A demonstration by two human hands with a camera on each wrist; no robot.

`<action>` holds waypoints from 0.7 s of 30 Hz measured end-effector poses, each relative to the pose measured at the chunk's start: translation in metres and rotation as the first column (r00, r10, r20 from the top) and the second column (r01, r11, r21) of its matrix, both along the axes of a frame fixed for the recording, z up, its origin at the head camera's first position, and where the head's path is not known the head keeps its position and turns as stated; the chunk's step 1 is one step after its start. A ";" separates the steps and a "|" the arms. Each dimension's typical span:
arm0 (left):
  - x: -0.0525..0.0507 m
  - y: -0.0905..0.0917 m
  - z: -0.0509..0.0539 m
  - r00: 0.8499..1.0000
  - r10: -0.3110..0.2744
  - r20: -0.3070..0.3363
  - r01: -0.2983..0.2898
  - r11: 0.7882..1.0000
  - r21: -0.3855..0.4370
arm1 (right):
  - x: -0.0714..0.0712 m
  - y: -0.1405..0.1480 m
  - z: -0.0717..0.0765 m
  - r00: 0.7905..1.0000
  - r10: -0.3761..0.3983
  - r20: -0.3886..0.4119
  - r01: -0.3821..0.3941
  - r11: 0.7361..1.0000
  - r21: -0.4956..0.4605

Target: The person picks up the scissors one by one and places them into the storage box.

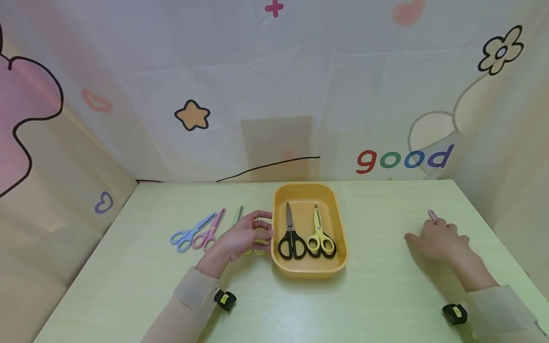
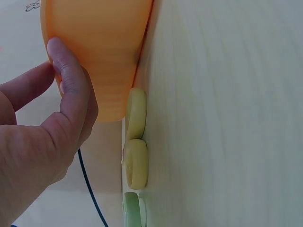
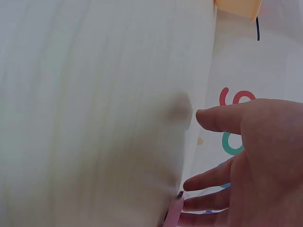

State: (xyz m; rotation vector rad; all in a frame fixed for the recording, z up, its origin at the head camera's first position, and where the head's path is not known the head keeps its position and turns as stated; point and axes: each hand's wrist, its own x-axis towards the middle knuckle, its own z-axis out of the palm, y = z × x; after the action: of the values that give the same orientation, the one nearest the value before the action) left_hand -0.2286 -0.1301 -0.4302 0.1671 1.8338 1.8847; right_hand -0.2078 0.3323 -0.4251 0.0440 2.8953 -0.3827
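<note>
At the left side of the yellow tray [image 1: 309,274], my left hand [image 1: 244,234] touches the rim and outer wall with its fingertips. The tray's wall [image 2: 104,52] also shows in the left wrist view beside the left hand [image 2: 52,123]. Black-handled scissors [image 1: 290,238] lie inside, and yellow scissors [image 1: 318,233] overlap another black handle. My right hand [image 1: 443,240] is at the far right, fingers extended and thumb apart, over a pink item [image 1: 432,216]. In the right wrist view, that pink item [image 3: 174,212] is by the fingertips of the right hand [image 3: 265,165]; contact is unclear.
Left of the tray lie blue scissors [image 1: 188,234] and pink scissors [image 1: 210,233]. Green scissors [image 1: 239,213] and yellow handles [image 2: 137,163] are partly hidden behind my left hand. A printed curtain [image 1: 274,95] hangs behind the table [image 1: 373,305].
</note>
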 end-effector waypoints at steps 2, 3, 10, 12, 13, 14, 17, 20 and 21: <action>0.000 0.000 0.000 1.000 0.000 0.001 0.000 1.000 0.001 | -0.001 -0.004 -0.001 1.000 0.013 -0.013 -0.013 1.000 0.004; 0.000 0.000 0.000 1.000 0.000 0.002 0.000 1.000 0.001 | -0.001 -0.006 -0.002 1.000 0.018 -0.016 -0.018 1.000 0.008; 0.000 0.000 0.000 1.000 0.004 0.002 -0.004 1.000 0.002 | 0.000 -0.026 -0.003 0.996 0.079 -0.043 -0.077 0.996 0.034; 0.000 0.000 -0.001 1.000 0.003 0.002 -0.003 1.000 0.003 | -0.001 -0.033 -0.003 0.994 0.096 -0.048 -0.095 0.995 0.035; 0.000 0.000 -0.001 1.000 0.003 0.002 -0.003 1.000 0.003 | -0.001 -0.036 -0.003 0.993 0.104 -0.050 -0.102 0.994 0.036; 0.000 0.000 -0.001 1.000 0.001 -0.001 -0.001 1.000 0.004 | -0.002 -0.039 -0.003 0.993 0.110 -0.049 -0.108 0.993 0.037; 0.000 0.000 -0.001 1.000 0.001 0.004 -0.001 1.000 0.007 | -0.003 -0.047 -0.003 0.991 0.122 -0.049 -0.120 0.992 0.041; 0.000 0.000 0.000 1.000 0.001 0.000 -0.001 1.000 0.008 | -0.005 -0.054 -0.004 0.991 0.127 -0.049 -0.125 0.991 0.041; 0.000 0.000 0.000 1.000 0.002 0.002 -0.002 1.000 0.009 | -0.005 -0.056 -0.004 0.991 0.126 -0.050 -0.125 0.991 0.040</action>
State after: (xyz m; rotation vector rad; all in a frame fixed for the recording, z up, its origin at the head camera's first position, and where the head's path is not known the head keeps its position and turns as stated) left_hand -0.2284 -0.1306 -0.4301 0.1662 1.8253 1.8937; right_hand -0.2130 0.2764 -0.4292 -0.1437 2.9369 -0.3130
